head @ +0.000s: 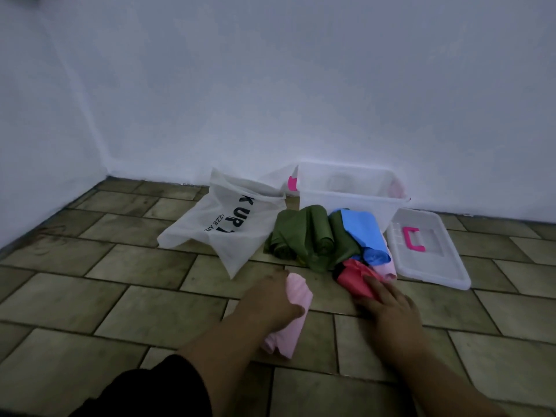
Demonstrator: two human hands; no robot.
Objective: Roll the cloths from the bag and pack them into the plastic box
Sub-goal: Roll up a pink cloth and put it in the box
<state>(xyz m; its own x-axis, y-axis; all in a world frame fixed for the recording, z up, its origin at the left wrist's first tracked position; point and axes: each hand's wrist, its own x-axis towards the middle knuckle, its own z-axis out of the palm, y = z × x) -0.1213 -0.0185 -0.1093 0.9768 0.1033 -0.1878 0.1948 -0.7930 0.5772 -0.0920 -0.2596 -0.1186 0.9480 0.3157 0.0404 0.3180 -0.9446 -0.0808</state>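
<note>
My left hand (272, 302) grips a rolled pink cloth (293, 299) lying on the tiled floor. To the right, my right hand (388, 305) rests on a red cloth (353, 275), fingers spread over it. Behind them lie rolled cloths: two green ones (301, 233), a blue one (361, 227) and a pale pink one (385, 267). The clear plastic box (349, 203) stands open against the wall; it looks nearly empty. A white bag (228, 224) with black lettering lies slack to the left of the cloths.
The box's clear lid (430, 260) with a pink handle lies flat on the floor right of the cloths. A white wall runs behind everything and along the left. My dark-clothed knee (156, 389) shows at the bottom.
</note>
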